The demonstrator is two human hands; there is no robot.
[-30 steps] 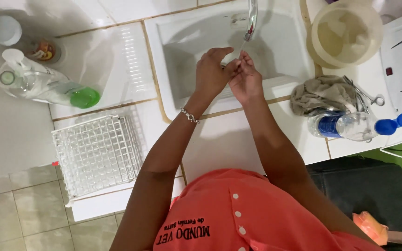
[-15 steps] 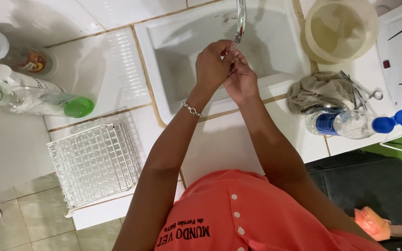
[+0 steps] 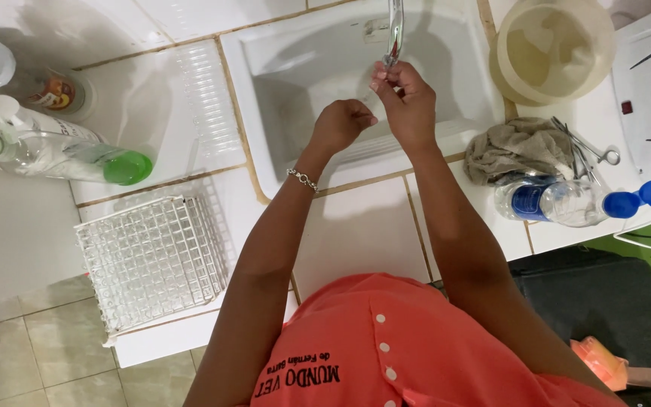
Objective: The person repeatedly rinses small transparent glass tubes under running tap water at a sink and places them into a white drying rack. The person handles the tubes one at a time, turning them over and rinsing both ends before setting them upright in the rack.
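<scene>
Sink (image 3: 446, 45) centre of counter, tap (image 3: 395, 30) over it.
Both hands above basin: right hand (image 3: 410, 102) at tap, left hand (image 3: 340, 124) just beside. Wire rack (image 3: 152, 260) and lying bottle (image 3: 62, 154) left; bowl (image 3: 555, 49), cloth (image 3: 518, 151), scissors (image 3: 585, 147) right.

View from above: a person in a coral shirt stands at a white rectangular sink (image 3: 265, 90) at the top centre of the frame. The right hand (image 3: 408, 102) reaches up to the chrome faucet (image 3: 394, 30); the left hand (image 3: 340, 124), loosely curled, hovers just beside it over the basin. A white wire rack (image 3: 152, 260) sits lower left, a crumpled grey cloth (image 3: 518, 147) at right.
</scene>
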